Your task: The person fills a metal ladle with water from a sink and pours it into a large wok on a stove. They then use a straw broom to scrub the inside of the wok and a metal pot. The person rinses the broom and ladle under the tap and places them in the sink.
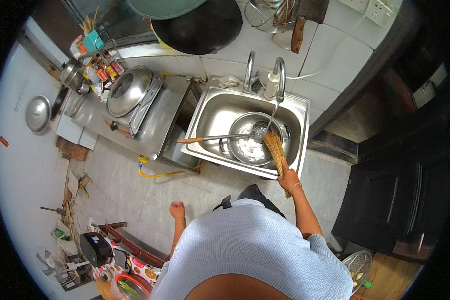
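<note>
My right hand (288,179) is wrapped round a straw pot brush (273,148). The bristle end reaches over the right side of a two-handled metal pot (246,154) in the steel sink (209,119). A ladle (212,137) with a wooden handle lies across the pot, its head inside and its grip over the sink's left rim. From the right-hand faucet (280,70) a stream of water runs down into the pot near the ladle's head. My left hand (177,209) hangs low over the floor, curled closed, with nothing visible in it.
To the left, a steel counter (160,112) carries a domed-lid wok (130,91) and several bottles. A second faucet (249,67) stands behind the sink. A cleaver (305,22) hangs on the wall. Dark cabinet doors (387,195) stand at the right. A yellow hose (170,175) runs below the counter.
</note>
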`<state>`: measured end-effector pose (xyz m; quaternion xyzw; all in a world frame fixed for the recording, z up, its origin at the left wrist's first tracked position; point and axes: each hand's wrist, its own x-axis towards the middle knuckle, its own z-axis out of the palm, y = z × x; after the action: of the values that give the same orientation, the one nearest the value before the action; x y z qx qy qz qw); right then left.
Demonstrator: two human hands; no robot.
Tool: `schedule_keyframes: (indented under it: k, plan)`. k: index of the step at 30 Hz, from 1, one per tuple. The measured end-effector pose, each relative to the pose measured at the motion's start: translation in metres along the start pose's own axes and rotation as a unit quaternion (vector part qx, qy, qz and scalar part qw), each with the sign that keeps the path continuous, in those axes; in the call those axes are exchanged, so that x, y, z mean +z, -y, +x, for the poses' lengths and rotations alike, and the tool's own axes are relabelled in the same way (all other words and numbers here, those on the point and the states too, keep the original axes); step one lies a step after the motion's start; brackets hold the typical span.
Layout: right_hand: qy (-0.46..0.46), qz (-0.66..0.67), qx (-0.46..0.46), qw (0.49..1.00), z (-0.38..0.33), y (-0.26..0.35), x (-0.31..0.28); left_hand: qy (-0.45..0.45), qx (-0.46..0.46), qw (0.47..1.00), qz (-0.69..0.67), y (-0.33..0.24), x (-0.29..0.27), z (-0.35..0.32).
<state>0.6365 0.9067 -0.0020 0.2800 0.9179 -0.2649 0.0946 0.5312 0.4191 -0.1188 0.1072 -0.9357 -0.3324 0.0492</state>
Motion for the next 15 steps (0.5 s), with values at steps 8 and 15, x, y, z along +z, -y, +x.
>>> schedule_keyframes:
  k: [8,15]
  plan:
    - [0.133,0.235,0.003,0.963,-0.004,0.001,-0.044,-0.061,0.349,0.934,0.042,-0.213,-0.025,0.109]
    - [0.080,0.135,-0.148,0.976,-0.001,-0.024,-0.042,0.033,0.399,0.855,0.329,-0.250,0.052,0.154]
